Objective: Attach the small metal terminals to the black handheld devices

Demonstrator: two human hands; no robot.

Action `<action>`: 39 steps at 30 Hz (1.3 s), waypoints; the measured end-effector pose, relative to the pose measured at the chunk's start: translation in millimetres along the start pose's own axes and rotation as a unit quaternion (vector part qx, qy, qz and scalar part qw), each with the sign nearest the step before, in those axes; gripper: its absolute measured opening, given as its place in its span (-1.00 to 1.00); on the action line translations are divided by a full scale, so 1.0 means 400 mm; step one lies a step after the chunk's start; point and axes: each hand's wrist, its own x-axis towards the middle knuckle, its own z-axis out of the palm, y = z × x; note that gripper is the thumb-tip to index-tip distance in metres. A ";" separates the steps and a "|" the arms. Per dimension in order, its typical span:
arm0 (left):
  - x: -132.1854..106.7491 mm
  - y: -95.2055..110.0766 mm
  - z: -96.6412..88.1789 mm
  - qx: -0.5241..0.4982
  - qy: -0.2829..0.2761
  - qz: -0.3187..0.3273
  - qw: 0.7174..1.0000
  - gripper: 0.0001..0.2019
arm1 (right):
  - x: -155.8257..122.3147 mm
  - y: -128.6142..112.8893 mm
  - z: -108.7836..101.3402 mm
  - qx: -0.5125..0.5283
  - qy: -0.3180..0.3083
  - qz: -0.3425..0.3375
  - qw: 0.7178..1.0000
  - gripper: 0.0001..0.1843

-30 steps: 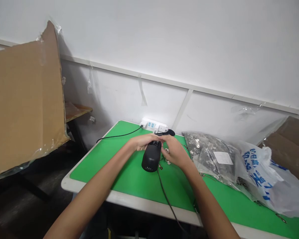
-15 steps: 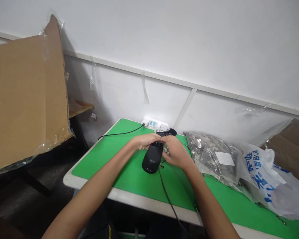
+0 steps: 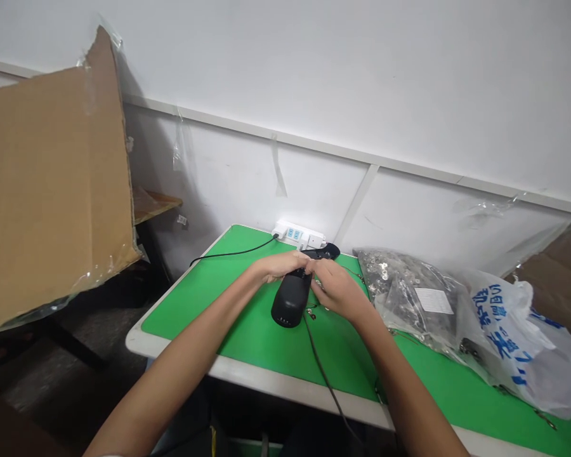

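A black rounded device (image 3: 289, 303) with a row of small light marks on its near end rests on the green-topped table. My left hand (image 3: 284, 264) lies at its far left side, fingers bent and closed, tips meeting those of my other hand. On the far right side my right hand (image 3: 335, 287) has its thumb and fingers closed in a pinch. What the fingertips hold is too small and hidden to name. Just beyond them lies another black curved part (image 3: 327, 252); whether it joins the device I cannot tell. Small metal pieces (image 3: 310, 313) lie beside the device, near my right hand.
A white power strip (image 3: 299, 235) with a plugged-in black cord stands by the wall. Right of my hands are a clear bag of metal parts (image 3: 404, 285) and a white plastic bag (image 3: 518, 336). A cable (image 3: 321, 368) crosses the table's front edge. Large cardboard (image 3: 52, 190) stands left.
The fingers of my right hand have shifted slightly at the far end of the device. The view has moved a little; the device stays in about the same place.
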 end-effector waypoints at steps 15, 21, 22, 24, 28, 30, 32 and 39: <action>0.015 0.004 0.000 -0.165 0.017 -0.037 0.986 -0.81 | 0.002 0.017 -0.001 0.081 0.056 0.113 0.989 -0.76; 0.045 -0.004 0.000 -0.322 0.057 0.017 0.945 -0.89 | -0.001 0.085 -0.012 0.313 0.215 0.334 0.862 -0.71; 0.048 -0.004 0.001 -0.336 0.067 0.030 0.939 -0.91 | -0.004 0.100 -0.011 0.338 0.239 0.367 0.833 -0.69; 0.049 -0.001 0.006 -0.361 0.081 0.056 0.927 -0.97 | -0.010 0.127 -0.010 0.372 0.280 0.420 0.779 -0.65; 0.038 0.013 0.023 -0.381 0.054 0.104 0.917 -0.77 | -0.025 0.155 -0.018 0.384 0.296 0.485 0.728 -0.59; 0.033 0.017 0.030 -0.371 0.039 0.119 0.920 -0.65 | -0.032 0.154 -0.032 0.354 0.221 0.493 0.764 -0.59; 0.031 0.017 0.035 -0.358 0.039 0.124 0.925 -0.59 | -0.037 0.146 -0.047 0.308 0.095 0.467 0.824 -0.61; 0.032 0.001 0.045 -0.343 0.062 0.110 0.931 -0.48 | -0.048 0.123 -0.030 0.166 -0.174 0.379 0.894 -0.87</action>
